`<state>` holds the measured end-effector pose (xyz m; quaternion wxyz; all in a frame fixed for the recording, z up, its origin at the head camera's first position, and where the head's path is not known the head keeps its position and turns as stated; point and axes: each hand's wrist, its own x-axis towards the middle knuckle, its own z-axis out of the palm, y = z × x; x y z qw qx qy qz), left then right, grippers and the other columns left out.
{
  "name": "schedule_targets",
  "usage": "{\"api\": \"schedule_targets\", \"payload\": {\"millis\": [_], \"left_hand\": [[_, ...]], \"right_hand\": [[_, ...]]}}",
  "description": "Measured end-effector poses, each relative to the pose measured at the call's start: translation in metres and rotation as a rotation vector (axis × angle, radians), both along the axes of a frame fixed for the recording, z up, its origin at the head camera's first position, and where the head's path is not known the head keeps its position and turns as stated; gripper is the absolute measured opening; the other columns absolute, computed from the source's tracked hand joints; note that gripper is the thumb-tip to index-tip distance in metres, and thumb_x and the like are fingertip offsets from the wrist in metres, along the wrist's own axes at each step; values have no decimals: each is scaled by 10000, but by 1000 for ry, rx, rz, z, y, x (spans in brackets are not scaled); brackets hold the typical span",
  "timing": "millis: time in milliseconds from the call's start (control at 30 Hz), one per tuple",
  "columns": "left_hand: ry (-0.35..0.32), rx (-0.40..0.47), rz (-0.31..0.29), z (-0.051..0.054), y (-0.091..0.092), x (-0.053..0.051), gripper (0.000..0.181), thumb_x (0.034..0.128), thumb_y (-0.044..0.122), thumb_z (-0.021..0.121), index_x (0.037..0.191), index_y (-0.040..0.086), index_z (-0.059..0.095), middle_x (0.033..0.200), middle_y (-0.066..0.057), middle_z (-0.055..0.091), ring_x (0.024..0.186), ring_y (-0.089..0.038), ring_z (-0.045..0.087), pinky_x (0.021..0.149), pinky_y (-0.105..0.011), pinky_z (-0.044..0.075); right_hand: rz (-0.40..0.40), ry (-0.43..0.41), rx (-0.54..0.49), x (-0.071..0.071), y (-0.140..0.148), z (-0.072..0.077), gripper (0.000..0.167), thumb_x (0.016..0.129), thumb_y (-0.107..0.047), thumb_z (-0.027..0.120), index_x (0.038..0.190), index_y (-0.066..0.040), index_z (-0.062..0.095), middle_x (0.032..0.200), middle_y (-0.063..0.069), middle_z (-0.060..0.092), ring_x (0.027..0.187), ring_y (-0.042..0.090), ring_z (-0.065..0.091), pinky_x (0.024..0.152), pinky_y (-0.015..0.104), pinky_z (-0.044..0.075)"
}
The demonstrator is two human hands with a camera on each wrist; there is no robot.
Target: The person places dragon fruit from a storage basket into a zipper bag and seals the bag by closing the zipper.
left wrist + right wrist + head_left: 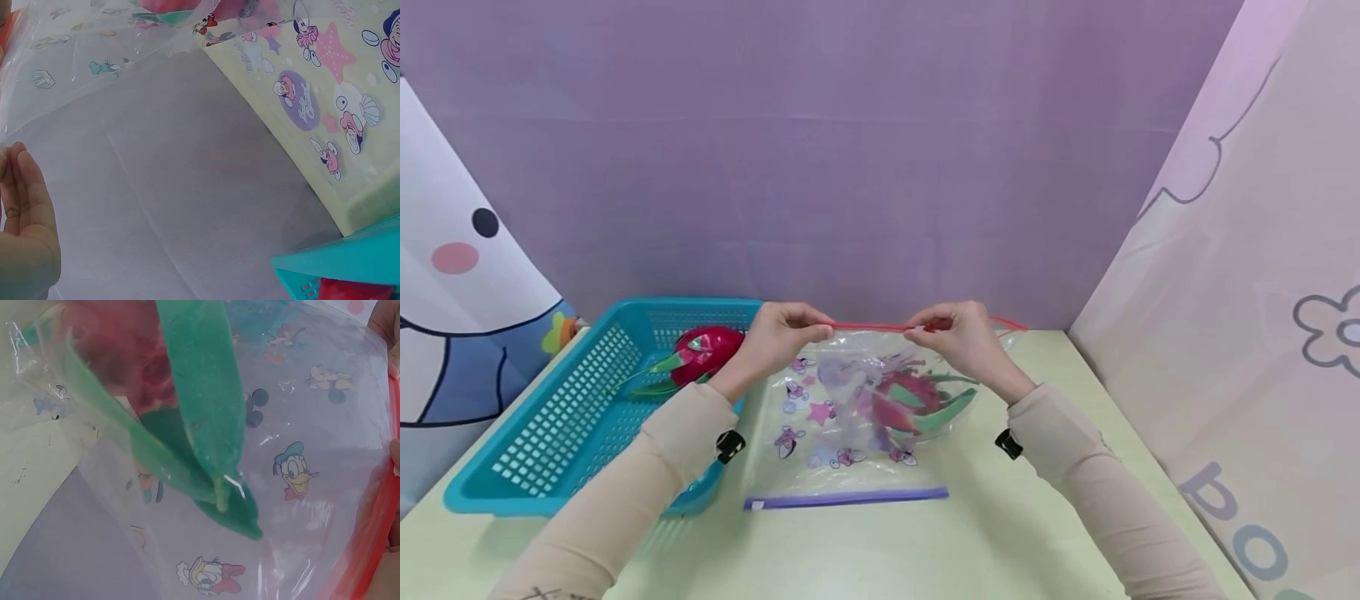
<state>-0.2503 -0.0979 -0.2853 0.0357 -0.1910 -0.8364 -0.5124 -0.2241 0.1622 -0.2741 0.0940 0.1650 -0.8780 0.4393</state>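
Left hand (784,336) and right hand (958,340), fingers clamped, held the bag (297,472) by its red strip (871,327), apparently for tautness; leafy toy (917,404) inside.

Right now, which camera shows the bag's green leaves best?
The right wrist view: the green leaves look big through the bag. The head view shows them smaller; the left wrist view, just a green bit at the top.

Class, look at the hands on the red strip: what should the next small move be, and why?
Probably draw the right hand rightward along the red strip while the left hand steadies it. Both pinch the strip, which looks joined between them but parted beyond the right hand, and the red-and-green item already sits inside the clear bag.
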Motion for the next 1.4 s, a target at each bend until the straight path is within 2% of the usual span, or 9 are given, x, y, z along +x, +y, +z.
{"api": "schedule_targets", "payload": {"millis": [233, 367, 500, 633, 967, 1200, 1400], "left_hand": [[6, 4, 2, 0, -1, -1, 170, 829, 205, 670, 930, 75, 714, 902, -93, 686, 770, -205, 581, 648, -278, 500], [2, 0, 5, 0, -2, -1, 175, 829, 208, 670, 931, 73, 714, 908, -97, 685, 780, -208, 585, 654, -269, 500], [-7, -6, 8, 0, -3, 0, 180, 836, 221, 662, 933, 79, 712, 916, -95, 684, 812, -212, 593, 704, -324, 509], [-10, -10, 8, 0, -4, 1, 187, 841, 230, 655, 937, 79, 710, 923, -97, 681, 829, -215, 591, 721, -352, 510], [-15, -20, 19, -2, -5, 1, 192, 839, 240, 657, 932, 82, 713, 903, -95, 683, 793, -221, 576, 658, -309, 496], [-22, -19, 13, -4, -5, 0, 187, 839, 240, 656, 934, 89, 713, 913, -87, 685, 812, -210, 593, 714, -373, 511], [-15, -12, 11, -5, -4, -1, 178, 837, 224, 660, 934, 84, 713, 918, -88, 689, 810, -201, 604, 697, -334, 517]], "right_hand": [[0, -15, -13, 1, 2, 1, 107, 792, -194, 718, 879, -133, 726, 851, 28, 699, 768, 273, 638, 629, 324, 527], [-22, -27, -6, 1, 5, 0, 99, 794, -196, 717, 878, -143, 724, 854, 21, 695, 741, 221, 634, 626, 316, 531], [-25, -28, -3, 2, 7, 1, 100, 795, -196, 716, 877, -140, 723, 852, 25, 696, 706, 174, 622, 620, 307, 529], [-29, -36, -8, 1, 8, 1, 102, 793, -196, 719, 878, -141, 724, 845, 28, 697, 697, 177, 624, 617, 310, 530], [-36, -38, -2, 2, 11, -1, 96, 795, -193, 717, 877, -143, 724, 835, 25, 695, 691, 183, 616, 613, 312, 523], [-45, -35, 0, 3, 14, 0, 100, 788, -198, 723, 872, -145, 728, 821, 26, 693, 676, 183, 609, 599, 315, 519], [-44, -46, 3, 3, 15, 1, 132, 789, -198, 722, 900, -126, 726, 830, 43, 696, 660, 170, 633, 605, 328, 525]]}}
